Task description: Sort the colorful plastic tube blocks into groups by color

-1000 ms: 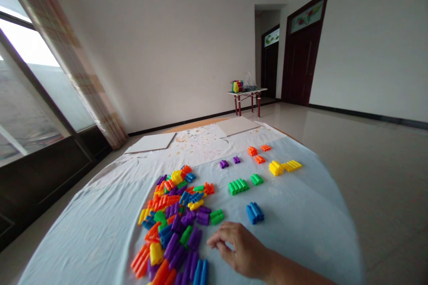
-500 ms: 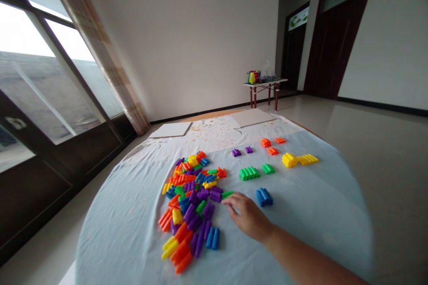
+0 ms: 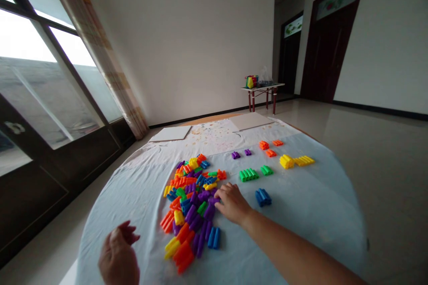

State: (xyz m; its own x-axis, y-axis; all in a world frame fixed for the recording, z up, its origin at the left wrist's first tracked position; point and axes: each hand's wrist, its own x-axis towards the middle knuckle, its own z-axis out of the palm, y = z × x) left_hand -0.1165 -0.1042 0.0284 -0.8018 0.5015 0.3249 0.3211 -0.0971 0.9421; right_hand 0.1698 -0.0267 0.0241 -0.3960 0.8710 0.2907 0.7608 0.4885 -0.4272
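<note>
The right hand (image 3: 230, 202) is at the right edge of the pile (image 3: 190, 214), whether gripping I cannot tell. The left hand (image 3: 118, 254), fingers loosely spread, is apart.

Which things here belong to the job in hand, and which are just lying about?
In the job:
mixed pile of plastic pieces, right hand at its edge
left hand, beside it
green pieces, blue pieces, yellow pieces, orange pieces and purple pieces, grouped apart by colour

Lying about:
white board
pale board to its right
small table, multicoloured item, clear plastic bag
</note>
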